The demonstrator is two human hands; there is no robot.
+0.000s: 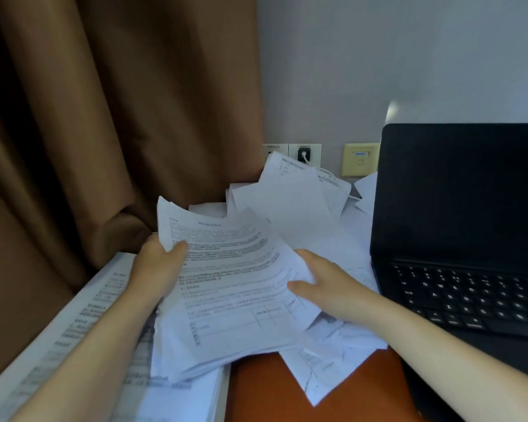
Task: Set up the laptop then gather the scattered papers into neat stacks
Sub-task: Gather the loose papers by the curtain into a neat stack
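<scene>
risk: uneven paper bundle (235,287), pinched at opposite edges by left grip (157,266) and right grip (326,284), may fan and shed sheets onto the desk (256,391) if lifted unsquared.

We grip a sheaf of papers (235,278) with our left hand (159,263) and right hand (323,284), beside the open laptop (464,239).

The orange-brown desk (256,391) bears an open laptop (467,257), loose papers (326,370) and a paper stack (183,403).
</scene>
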